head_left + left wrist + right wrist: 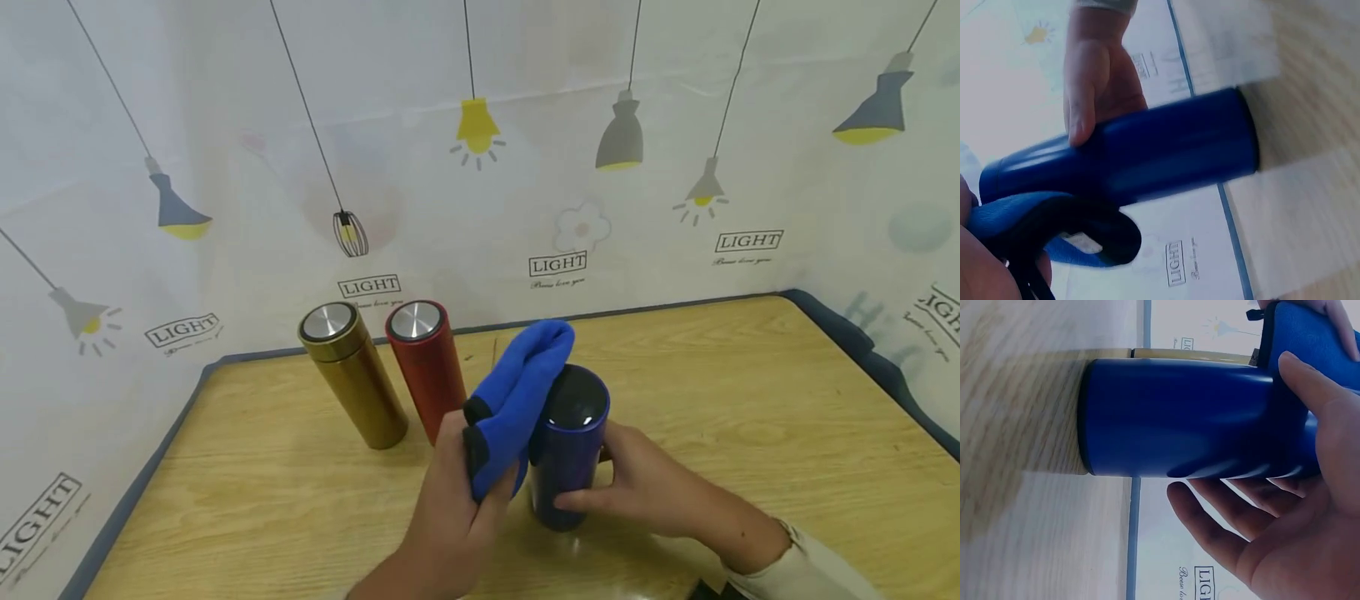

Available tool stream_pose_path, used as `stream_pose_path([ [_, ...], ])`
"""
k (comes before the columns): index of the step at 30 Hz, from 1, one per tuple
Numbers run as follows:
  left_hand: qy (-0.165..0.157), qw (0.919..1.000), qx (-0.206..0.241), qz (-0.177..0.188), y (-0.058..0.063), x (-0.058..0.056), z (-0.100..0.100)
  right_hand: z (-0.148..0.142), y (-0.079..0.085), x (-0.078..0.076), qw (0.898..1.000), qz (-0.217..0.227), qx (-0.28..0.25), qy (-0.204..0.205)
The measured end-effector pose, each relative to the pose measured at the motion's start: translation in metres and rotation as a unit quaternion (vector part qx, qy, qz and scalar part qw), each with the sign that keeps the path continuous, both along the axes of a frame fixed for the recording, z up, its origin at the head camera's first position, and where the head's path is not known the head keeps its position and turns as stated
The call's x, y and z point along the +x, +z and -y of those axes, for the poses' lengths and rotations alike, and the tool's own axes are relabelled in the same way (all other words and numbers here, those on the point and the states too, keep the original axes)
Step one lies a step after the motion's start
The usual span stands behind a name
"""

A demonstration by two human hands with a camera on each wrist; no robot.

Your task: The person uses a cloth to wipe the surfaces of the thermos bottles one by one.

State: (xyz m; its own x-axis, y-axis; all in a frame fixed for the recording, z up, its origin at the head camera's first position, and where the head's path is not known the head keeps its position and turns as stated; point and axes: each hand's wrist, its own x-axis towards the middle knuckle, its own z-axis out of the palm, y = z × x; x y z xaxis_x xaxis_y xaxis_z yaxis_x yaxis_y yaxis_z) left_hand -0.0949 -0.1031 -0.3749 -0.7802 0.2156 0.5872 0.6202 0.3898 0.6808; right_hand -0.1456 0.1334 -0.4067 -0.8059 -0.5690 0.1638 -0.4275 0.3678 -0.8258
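A blue thermos flask [567, 467] with a shiny dark top is near the middle of the table. My right hand [652, 487] grips its side, thumb toward me and fingers round the far side. In the right wrist view, the thumb and fingers [1229, 519] lie on opposite sides of the flask. My left hand [450, 508] holds a folded blue cloth [517, 408] with black edging against the flask's upper left side. A small white tag [1083, 242] shows on the cloth in the left wrist view. Whether the flask's base touches the table I cannot tell.
A gold thermos flask [356, 387] and a red thermos flask [429, 367] stand upright at the back left; my left hand partly hides the red one. The wood-grain table [750, 400] ends at a sheet printed with lamps [420, 167].
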Motion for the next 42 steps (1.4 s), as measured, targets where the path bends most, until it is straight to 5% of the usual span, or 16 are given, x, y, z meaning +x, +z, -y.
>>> stream_pose_path([
  [4, -0.023, 0.9991, -0.01, -0.034, -0.002, 0.001, -0.003, 0.0, 0.002, 0.0, 1.0, -0.004, -0.01, 0.003],
  [8, -0.088, 0.9945, 0.053, 0.018, -0.004, 0.002, -0.007, -0.001, 0.002, 0.002, 1.0, 0.006, -0.009, 0.005],
  [11, -0.14, 0.9792, 0.109, 0.098, -0.003, 0.004, -0.008, -0.001, 0.001, 0.002, 1.0, -0.003, -0.009, 0.008],
  [16, -0.233, 0.9357, 0.17, 0.203, -0.001, 0.004, -0.009, -0.002, 0.003, 0.002, 1.0, -0.02, -0.012, 0.012],
  [21, -0.217, 0.9211, 0.165, 0.278, -0.008, 0.005, -0.009, -0.003, 0.002, 0.004, 1.0, -0.006, -0.01, 0.012],
  [28, -0.2, 0.9216, 0.154, 0.294, -0.017, 0.003, -0.016, -0.002, 0.001, 0.003, 1.0, -0.01, -0.003, 0.002],
  [33, -0.171, 0.9391, 0.16, 0.251, -0.016, 0.008, -0.013, -0.001, -0.001, 0.003, 1.0, -0.006, -0.002, 0.001],
  [37, -0.197, 0.9451, 0.184, 0.184, -0.014, 0.008, -0.01, 0.0, -0.001, 0.002, 1.0, -0.015, 0.001, 0.001],
  [42, -0.176, 0.9447, 0.187, 0.204, -0.019, 0.011, -0.012, 0.002, -0.001, 0.002, 1.0, -0.013, 0.001, -0.003],
])
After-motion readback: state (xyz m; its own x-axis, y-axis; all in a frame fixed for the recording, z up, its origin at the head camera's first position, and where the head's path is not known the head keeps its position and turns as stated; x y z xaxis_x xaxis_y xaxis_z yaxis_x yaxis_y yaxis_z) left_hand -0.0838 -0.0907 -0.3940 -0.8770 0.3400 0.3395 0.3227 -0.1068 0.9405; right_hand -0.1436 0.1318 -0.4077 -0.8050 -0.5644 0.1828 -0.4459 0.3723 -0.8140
